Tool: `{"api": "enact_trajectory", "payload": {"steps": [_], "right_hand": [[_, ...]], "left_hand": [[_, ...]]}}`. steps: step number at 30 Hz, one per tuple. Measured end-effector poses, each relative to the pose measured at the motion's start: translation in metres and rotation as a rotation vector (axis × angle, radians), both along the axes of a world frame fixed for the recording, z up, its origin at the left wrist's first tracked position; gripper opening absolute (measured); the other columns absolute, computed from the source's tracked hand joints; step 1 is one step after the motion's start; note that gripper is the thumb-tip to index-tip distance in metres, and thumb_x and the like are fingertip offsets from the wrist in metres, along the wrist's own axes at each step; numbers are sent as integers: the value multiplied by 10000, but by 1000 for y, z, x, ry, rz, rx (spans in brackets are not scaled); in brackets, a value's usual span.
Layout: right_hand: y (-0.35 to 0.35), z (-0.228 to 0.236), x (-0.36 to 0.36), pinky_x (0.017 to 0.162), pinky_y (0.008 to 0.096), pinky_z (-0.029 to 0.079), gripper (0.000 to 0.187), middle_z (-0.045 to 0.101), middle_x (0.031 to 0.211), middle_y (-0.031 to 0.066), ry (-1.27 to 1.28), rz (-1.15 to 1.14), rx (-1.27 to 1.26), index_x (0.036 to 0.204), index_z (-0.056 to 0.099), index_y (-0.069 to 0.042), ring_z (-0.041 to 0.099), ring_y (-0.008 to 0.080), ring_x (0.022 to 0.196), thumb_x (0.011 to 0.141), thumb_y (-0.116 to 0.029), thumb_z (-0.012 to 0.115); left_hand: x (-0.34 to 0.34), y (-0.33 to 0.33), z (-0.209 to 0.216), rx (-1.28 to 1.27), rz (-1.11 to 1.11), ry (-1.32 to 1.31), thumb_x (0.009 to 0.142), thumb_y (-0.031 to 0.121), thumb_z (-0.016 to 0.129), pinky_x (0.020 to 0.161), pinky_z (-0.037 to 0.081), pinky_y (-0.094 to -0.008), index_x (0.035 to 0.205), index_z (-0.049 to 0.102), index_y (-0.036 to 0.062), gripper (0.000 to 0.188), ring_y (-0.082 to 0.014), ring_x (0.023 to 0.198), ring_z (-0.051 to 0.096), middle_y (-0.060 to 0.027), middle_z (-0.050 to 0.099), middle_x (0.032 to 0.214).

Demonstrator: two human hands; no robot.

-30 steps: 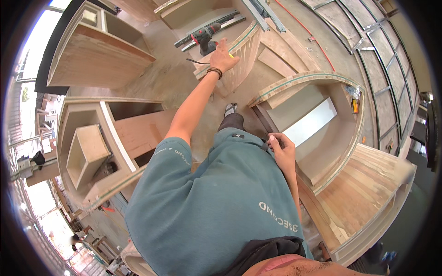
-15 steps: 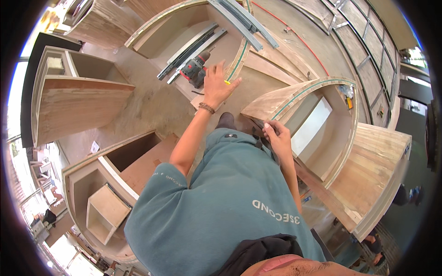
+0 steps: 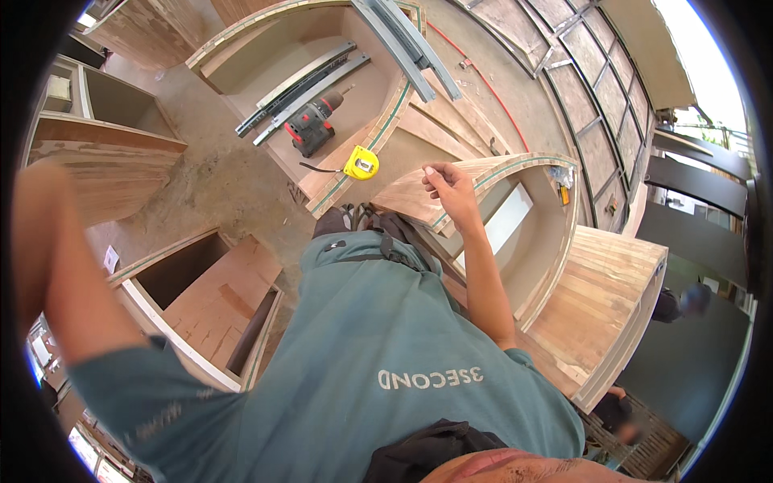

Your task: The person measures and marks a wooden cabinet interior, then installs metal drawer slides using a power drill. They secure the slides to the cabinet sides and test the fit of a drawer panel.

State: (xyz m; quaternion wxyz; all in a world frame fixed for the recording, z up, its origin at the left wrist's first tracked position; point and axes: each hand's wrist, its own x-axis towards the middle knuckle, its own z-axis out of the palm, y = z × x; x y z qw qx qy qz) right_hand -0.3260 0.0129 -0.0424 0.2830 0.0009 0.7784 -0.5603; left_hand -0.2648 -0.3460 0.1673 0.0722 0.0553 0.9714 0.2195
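My right hand hovers above the wooden edge of a curved cabinet. Its thumb and fingers are drawn together; whatever is between them, if anything, I cannot make out. At the far left my left arm is raised, folded and smeared by motion; its hand does not show. A yellow tape measure lies on the rim of another curved cabinet, ahead of me. Beside it, in that cabinet, a black and red cordless drill lies next to metal drawer slides.
More metal drawer slides lie across the far cabinet's rim. Wooden cabinets stand left, near left and right. A red hose runs over the floor beside a black metal frame. Another person is at the lower right.
My left hand has left the tape measure and drill area, its arm swinging back to the far left. My right hand has risen from my waist toward the cabinet edge. The view has shifted.
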Motion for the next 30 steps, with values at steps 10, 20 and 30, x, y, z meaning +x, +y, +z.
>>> {"api": "enact_trajectory", "payload": {"steps": [10, 20, 30], "right_hand": [[-10, -22, -33, 690, 265, 501, 267, 684, 881, 31, -34, 102, 6, 1084, 692, -17, 613, 103, 777, 970, -257, 669], [-24, -5, -103, 676, 240, 481, 264, 675, 829, 8, 193, 191, 67, 1074, 715, -27, 608, 74, 760, 964, -263, 671], [-53, -90, -261, 907, 437, 522, 615, 685, 1170, 230, 885, 271, 518, 1256, 633, -27, 674, 361, 1058, 765, -361, 795]], "left_hand": [[-39, -4, -114, -170, 108, -190, 964, 254, 589, 844, 465, -309, 1364, 530, 10, 473, -175, 1071, 580, -93, 609, 1242], [-35, -10, -129, -180, 204, -189, 936, 296, 611, 897, 445, -342, 1374, 518, 10, 532, -203, 1124, 559, -114, 597, 1265], [-38, -20, -123, -168, 281, -189, 908, 339, 633, 951, 425, -375, 1384, 506, 11, 592, -231, 1177, 539, -135, 584, 1289]]}}
